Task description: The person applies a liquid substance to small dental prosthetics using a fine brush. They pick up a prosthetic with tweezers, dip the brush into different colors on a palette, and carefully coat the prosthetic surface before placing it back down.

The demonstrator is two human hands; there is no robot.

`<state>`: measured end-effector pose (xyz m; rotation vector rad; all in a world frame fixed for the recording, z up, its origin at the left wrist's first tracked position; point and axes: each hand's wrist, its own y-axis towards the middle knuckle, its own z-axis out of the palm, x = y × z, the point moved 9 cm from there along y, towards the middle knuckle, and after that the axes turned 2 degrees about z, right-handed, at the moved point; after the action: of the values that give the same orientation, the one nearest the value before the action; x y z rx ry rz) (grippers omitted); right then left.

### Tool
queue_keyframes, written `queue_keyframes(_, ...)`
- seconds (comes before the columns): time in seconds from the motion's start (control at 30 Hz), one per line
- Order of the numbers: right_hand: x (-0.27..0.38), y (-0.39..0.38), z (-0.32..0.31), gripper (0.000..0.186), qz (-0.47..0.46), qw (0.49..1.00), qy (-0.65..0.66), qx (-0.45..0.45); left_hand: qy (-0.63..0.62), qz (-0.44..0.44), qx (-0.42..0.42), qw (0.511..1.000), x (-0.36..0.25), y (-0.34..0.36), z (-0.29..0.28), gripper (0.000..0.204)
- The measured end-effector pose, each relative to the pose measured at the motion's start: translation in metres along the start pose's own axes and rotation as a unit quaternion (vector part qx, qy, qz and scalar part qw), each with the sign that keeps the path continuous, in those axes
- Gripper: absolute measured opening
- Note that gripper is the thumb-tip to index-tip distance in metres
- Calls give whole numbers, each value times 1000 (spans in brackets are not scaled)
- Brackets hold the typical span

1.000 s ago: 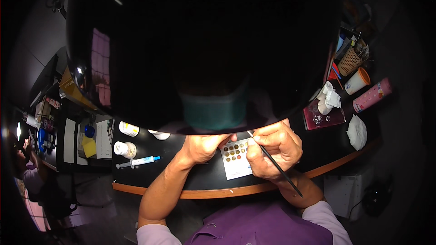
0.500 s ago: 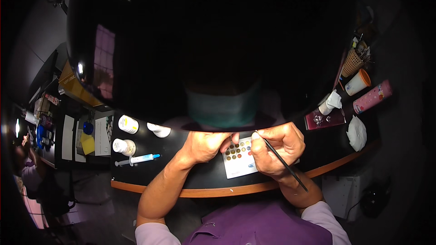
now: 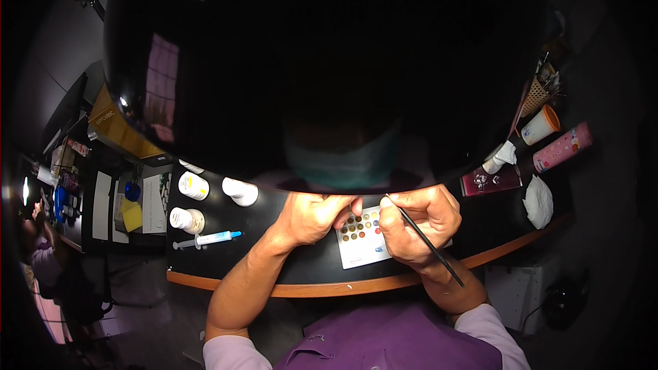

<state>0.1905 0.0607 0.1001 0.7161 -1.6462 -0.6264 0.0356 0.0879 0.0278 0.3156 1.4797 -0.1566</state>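
Observation:
My right hand (image 3: pixel 423 225) is closed in a pencil grip on a slim black-handled brush (image 3: pixel 428 241). The handle slants down toward my right forearm, and the tip is lost under the dark shape above. Opposite it, my left hand (image 3: pixel 314 218) has its fingers curled and pinched together; whatever they hold is too small or too hidden to make out. The two hands are close together, slightly apart. Below and between them lies a white palette card (image 3: pixel 363 255) with rows of round brown, yellow, red and blue colour spots, partly covered by my right hand.
A big glossy dark shape (image 3: pixel 329 48) hides the upper view. White bottles (image 3: pixel 194 186) and a blue-tipped syringe (image 3: pixel 214 239) sit left. To the right are a dark red box (image 3: pixel 490 183), crumpled white tissue (image 3: pixel 539 202), a pink cylinder (image 3: pixel 563 146), an orange-rimmed cup (image 3: pixel 541 125) and a brush basket (image 3: pixel 534 97).
The dark shape's lower edge has shifted slightly, showing more of the white bottles on the left and covering more of the basket. Both hands and the brush stay almost where they were.

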Motion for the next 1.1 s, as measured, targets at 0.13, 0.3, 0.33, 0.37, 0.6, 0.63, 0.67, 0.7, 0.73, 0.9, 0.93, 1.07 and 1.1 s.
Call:
queue_keyframes(0.13,-1,-1,0,19,-7,1000,4,0,10,11,6,1000,0,0,-1,31)
queue_keyframes(0.3,-2,-1,1,19,-11,1000,8,-5,-4,1,-4,1000,1,0,-2,30)
queue_keyframes(0.33,-2,-1,1,19,-8,1000,13,-7,3,5,-1,1000,1,0,-2,30)
queue_keyframes(0.37,-2,-1,1,19,-6,1000,17,-8,3,5,-1,1000,0,0,-1,30)
queue_keyframes(0.6,1,-2,0,19,-8,1000,10,-5,-8,-3,-5,1000,0,-1,0,31)
queue_keyframes(0.63,0,-3,0,19,-2,1000,9,-3,-13,-8,-5,1000,0,-1,1,31)
queue_keyframes(0.67,-1,-4,0,19,4,1000,8,-1,-14,-8,-4,1000,1,-1,1,31)
queue_keyframes(0.7,-2,-4,0,19,4,1000,8,-1,-10,-5,-4,1000,1,0,0,31)
queue_keyframes(0.73,-2,-3,1,19,0,1000,5,0,-6,-3,-3,1000,2,0,0,31)
queue_keyframes(0.9,0,-1,0,18,-10,1000,9,-3,-1,2,-6,1000,-1,-1,-1,31)
queue_keyframes(0.93,1,-1,1,18,-14,1000,7,1,3,4,-5,1000,-1,0,-1,30)
queue_keyframes(1.07,1,0,2,18,-16,1000,1,0,-3,6,-3,1000,1,1,-2,30)
queue_keyframes(1.1,1,0,1,18,-16,1000,1,0,-5,9,-3,1000,1,1,-2,30)
